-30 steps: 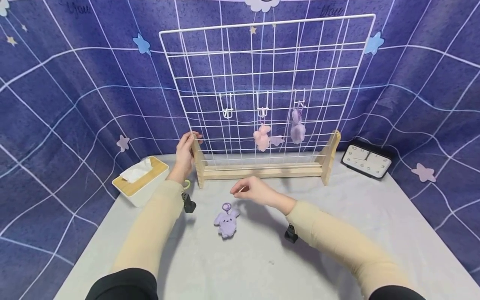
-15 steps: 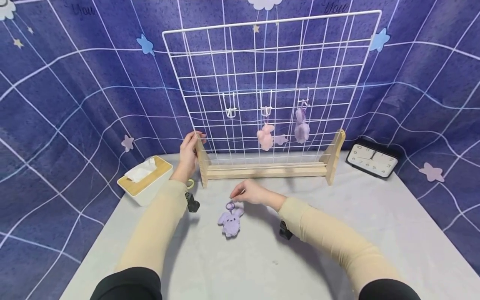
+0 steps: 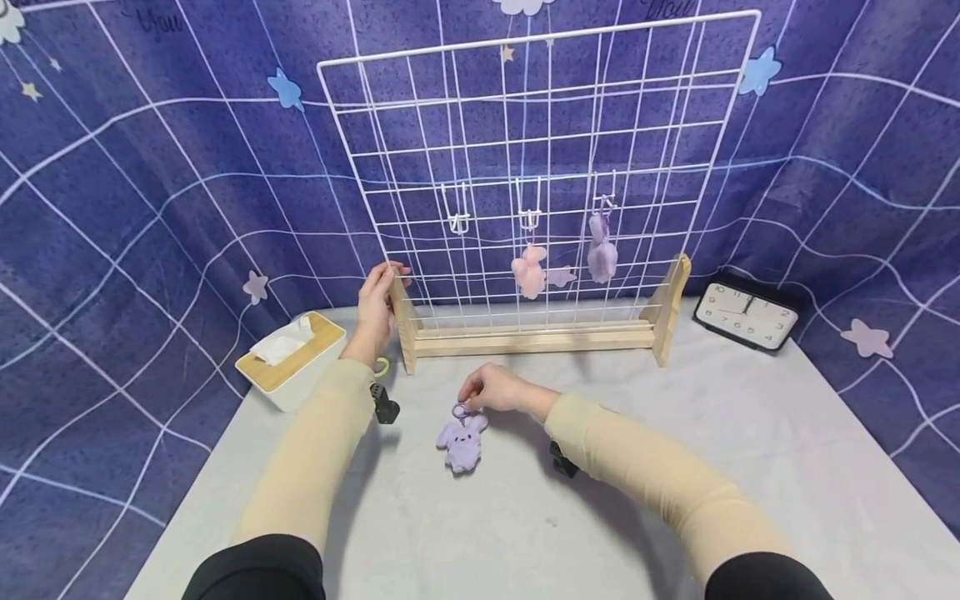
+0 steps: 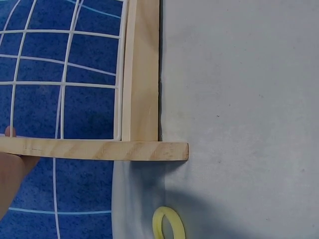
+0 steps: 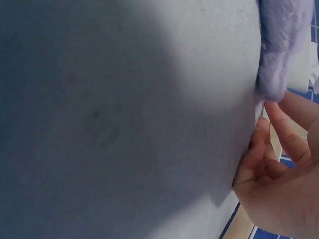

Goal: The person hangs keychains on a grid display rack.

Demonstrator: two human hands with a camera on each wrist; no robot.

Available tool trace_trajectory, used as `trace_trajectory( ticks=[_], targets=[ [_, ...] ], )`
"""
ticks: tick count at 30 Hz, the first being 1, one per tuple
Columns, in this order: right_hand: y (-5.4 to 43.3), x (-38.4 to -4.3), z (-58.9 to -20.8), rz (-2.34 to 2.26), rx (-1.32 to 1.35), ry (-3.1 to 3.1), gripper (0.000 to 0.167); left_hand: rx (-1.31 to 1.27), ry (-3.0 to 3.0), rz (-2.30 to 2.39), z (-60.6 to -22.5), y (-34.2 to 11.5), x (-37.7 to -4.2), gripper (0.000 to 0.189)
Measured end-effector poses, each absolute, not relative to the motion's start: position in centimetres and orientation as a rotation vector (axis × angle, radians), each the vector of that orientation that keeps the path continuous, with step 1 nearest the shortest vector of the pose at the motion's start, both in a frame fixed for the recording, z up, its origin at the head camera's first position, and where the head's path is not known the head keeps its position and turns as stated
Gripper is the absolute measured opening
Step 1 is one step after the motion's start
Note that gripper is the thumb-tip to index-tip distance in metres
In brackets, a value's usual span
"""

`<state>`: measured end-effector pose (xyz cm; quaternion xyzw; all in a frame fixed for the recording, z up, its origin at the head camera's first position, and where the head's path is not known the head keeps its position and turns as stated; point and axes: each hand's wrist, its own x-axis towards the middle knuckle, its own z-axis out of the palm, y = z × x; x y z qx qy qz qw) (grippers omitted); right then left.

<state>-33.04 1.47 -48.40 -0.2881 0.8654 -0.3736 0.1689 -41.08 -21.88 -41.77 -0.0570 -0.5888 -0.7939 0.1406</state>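
A lilac plush bunny keychain (image 3: 462, 448) lies face up on the table, its purple ring at the top. My right hand (image 3: 501, 388) pinches that ring between thumb and fingertips; in the right wrist view the hand (image 5: 279, 169) partly hides the ring below the plush's ear (image 5: 274, 79). My left hand (image 3: 372, 310) grips the left wooden side piece (image 3: 406, 323) of a white wire grid rack (image 3: 480, 154). The left wrist view shows the side piece (image 4: 99, 149) with part of the hand (image 4: 10, 174) around its end. A pink plush (image 3: 529, 273) and another lilac plush (image 3: 602, 258) hang from hooks.
A third white hook (image 3: 459, 222) holds nothing. At the left stands a tissue box (image 3: 300, 354) with a wooden lid; a clock (image 3: 747, 312) stands at the back right. A yellow-green ring (image 3: 382, 367) lies beside my left wrist. A starry blue curtain (image 3: 187, 275) encloses the table.
My right hand has moved down and slightly left to the keychain's ring, which its fingertips now pinch. The left hand stays on the rack's side piece. The head view has shifted slightly.
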Motion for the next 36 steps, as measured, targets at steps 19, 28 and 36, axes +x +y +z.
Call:
trace_trajectory(
  ticks=[19, 28, 36],
  targets=[
    [-0.2, -32.5, -48.2, -0.802, -0.687, 2.67, 0.01, -0.173, -1.697, -2.309, -41.7, -21.9, -40.9, 0.018],
    [-0.3, -32.5, -47.8, -0.723, -0.726, 2.632, 0.009, -0.175, -1.643, -2.328, -41.7, -21.9, -40.9, 0.018],
    [0.5, -32.7, -47.4, -0.834, -0.824, 2.525, 0.006, -0.189, -1.633, -2.327, -41.4, -21.6, -40.6, 0.018]
  ],
)
